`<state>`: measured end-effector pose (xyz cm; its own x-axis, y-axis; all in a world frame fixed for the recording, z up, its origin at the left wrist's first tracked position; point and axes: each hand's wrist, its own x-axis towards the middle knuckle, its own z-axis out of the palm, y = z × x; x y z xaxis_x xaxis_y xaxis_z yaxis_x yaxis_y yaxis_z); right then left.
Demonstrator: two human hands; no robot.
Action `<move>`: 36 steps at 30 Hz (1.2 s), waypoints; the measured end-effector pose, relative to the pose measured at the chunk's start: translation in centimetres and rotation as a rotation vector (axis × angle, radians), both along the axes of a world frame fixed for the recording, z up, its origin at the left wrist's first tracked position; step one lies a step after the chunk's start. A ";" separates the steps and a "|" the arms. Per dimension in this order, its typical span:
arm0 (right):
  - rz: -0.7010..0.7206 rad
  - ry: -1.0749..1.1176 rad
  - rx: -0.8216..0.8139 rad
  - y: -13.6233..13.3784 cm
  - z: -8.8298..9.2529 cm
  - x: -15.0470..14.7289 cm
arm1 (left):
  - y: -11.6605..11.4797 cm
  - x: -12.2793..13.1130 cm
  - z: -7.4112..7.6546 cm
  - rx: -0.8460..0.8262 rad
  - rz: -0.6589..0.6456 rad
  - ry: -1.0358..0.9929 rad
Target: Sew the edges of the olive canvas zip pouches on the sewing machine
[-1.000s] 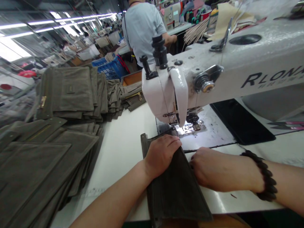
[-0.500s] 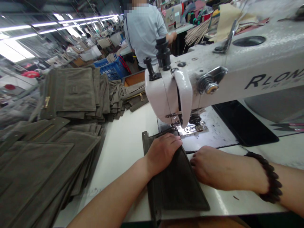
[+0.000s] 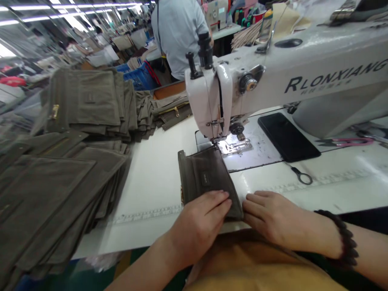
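Nearest to us, a mustard-yellow cloth covers the lap below the table edge. Just above it we see the left hand lying flat on the near end of an olive-grey fabric panel. Its grip is wide, with the fingers stretched out and pressing down rather than closing on anything. The right hand lies just beside it on the bare table, its grip likewise wide. Its fingertips touch the panel's near right corner, and a dark bead bracelet circles the wrist.

The panel lies flat on the white table, and a small label shows near its middle. Its far end reaches up to the lit presser foot of the sewing machine, which is marked RLONXIANG. A printed ruler strip runs along the table near the hands.

To the right of the panel we find small black thread snips. Beyond them a black phone lies on the machine bed, and pink-handled scissors lie further right.

On the left, stacks of matching fabric panels cover the table, and a taller pile stands behind them. Further back we see a blue crate and a person in a light blue shirt standing turned away from us.
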<state>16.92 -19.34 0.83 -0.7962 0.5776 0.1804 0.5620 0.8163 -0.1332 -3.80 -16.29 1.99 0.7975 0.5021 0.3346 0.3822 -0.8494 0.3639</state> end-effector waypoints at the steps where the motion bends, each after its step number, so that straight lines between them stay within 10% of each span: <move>1: -0.009 0.039 0.037 -0.5 -0.2 0.0 | 0.0 -0.1 -0.2 -0.006 -0.002 -0.022; 36: -0.276 0.546 0.137 -2.1 0.6 -1.3 | -1.0 0.0 0.6 0.334 0.001 -0.060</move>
<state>15.63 -21.40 1.43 -0.3935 0.6914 0.6058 0.6349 0.6810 -0.3649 -3.84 -17.27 2.56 0.7712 0.3572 0.5270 0.3691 -0.9253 0.0869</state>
